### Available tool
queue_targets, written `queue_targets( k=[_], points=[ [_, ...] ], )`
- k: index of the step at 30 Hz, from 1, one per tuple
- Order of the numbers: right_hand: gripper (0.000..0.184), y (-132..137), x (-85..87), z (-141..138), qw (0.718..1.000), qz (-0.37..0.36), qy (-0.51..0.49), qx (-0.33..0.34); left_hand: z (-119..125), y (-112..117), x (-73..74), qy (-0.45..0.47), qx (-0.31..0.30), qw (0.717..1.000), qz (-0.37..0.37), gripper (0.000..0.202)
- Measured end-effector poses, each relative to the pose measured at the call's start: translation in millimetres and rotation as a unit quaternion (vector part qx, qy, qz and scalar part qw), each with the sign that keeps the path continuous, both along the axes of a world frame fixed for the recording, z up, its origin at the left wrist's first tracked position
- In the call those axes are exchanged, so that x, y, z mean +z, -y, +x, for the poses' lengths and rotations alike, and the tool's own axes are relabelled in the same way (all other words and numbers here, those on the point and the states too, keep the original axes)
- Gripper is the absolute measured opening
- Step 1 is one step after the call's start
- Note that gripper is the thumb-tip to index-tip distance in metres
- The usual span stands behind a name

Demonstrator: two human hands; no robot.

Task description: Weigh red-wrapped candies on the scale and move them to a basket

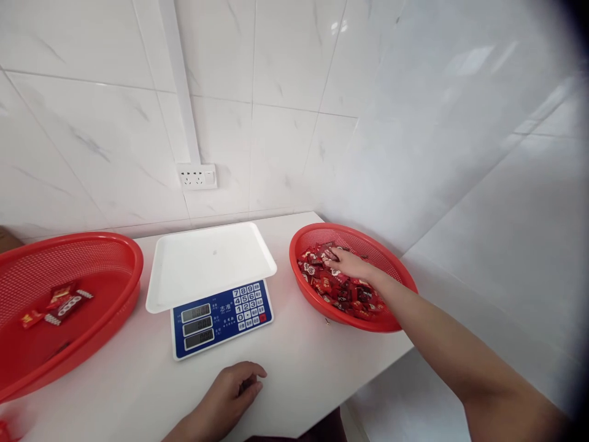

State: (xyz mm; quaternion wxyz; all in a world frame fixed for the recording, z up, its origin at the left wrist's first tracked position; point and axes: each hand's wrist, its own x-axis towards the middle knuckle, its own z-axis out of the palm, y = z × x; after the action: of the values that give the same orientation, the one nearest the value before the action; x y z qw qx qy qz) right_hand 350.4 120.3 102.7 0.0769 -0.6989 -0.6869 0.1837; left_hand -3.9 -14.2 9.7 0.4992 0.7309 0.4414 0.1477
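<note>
My right hand (350, 264) reaches into the red plastic basket (301, 287) on the right. Its thumb and fingers close around a dark red wrapped candy (330, 253) on top of a heap of red wrapped candies (354, 291). Near the table's front edge, my left hand (232, 393) rests with loosely bent fingers, thumb and forefinger apart and nothing between them. Just beyond it stands a blue and white digital scale (225, 319), its white weighing tray (214, 261) bare.
Another red basket (133, 258) stands at the left, holding a few wrapped candies (69, 307). The white table (294, 368) meets a tiled wall with a power socket (197, 177) behind the scale. A wall also runs along the right side.
</note>
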Motion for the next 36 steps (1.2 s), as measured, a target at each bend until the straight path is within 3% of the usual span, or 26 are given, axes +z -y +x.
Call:
queue_targets(
  k=[7,10,14,18,22,26,31,36],
  points=[
    [0.025,2,31.6,-19,0.996,0.073,-0.042,-0.016,1,1,4.6,-0.005,0.001,1.000,-0.005,0.029],
    [0.020,-3,50.7,-54,0.987,0.139,-0.079,0.012,0,1,4.6,-0.006,0.004,1.000,0.003,0.029],
    [0.013,-13,64.3,-120,0.975,0.156,-0.092,0.132,0,3,3.9,-0.002,0.005,1.000,0.005,0.028],
    [0.014,-24,56.6,-176,0.962,0.125,-0.107,0.216,-2,4,1.4,0.012,0.008,1.000,0.008,0.028],
    [0.018,-35,44.7,-200,0.959,0.086,-0.160,0.219,-4,5,-1.0,0.020,-0.003,1.000,0.017,0.028],
    [0.021,-45,39.4,-206,0.955,0.061,-0.217,0.193,-5,6,0.6,0.016,-0.013,0.999,0.032,0.027],
    [0.061,-50,33.0,-203,0.939,-0.012,-0.319,0.126,-4,6,3.9,0.009,-0.017,0.999,0.040,0.027],
    [0.052,-45,34.5,-197,0.955,-0.006,-0.280,0.103,-5,5,2.5,0.008,-0.021,0.999,0.037,0.027]
  ],
)
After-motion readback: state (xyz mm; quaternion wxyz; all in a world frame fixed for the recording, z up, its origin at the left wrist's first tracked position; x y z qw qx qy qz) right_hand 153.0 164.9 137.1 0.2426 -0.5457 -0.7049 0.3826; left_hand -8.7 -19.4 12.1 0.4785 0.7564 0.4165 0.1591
